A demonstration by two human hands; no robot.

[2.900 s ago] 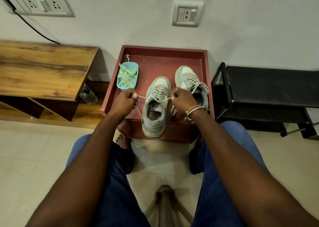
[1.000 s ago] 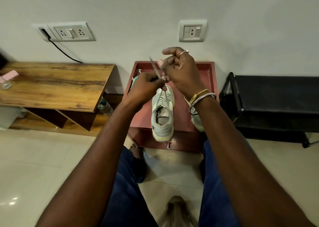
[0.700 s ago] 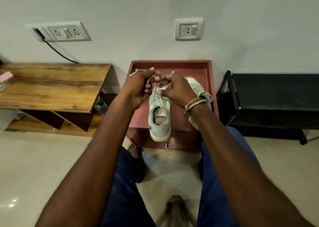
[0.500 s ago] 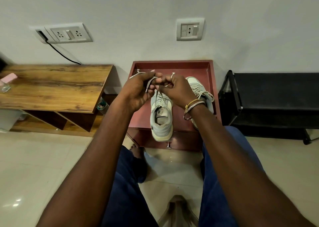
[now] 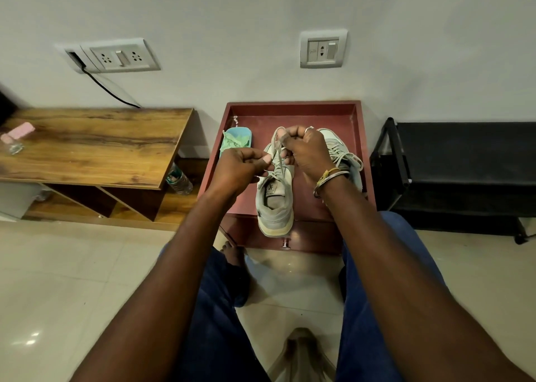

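both forearms bare down to the lower edge of view. right hand: thin silvery ring on one finger. right wrist: stack of slim bangles, silver-coloured metal hoops alongside a yellow-gold band, possibly thread; exact count cannot be told. left hand: short-trimmed thumbnail visible. legs: dark blue trousers, denim-like cloth, covering both thighs and knees. one foot shows between the knees, unshod, toes visible.
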